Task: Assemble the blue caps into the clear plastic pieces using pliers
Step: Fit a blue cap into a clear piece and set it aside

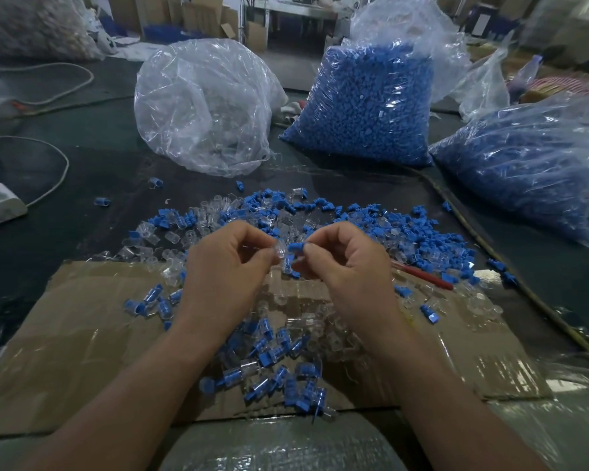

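Finished units are lying nearest you while your left hand is pinching a clear plastic piece and your right hand a blue cap above them, insertion apparently needing straight alignment next.

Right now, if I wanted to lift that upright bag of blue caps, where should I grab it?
Probably the loose plastic neck above the caps, reached from above: the bag of blue caps stands upright, packed taut and bulging below, so its sides offer little to pinch.
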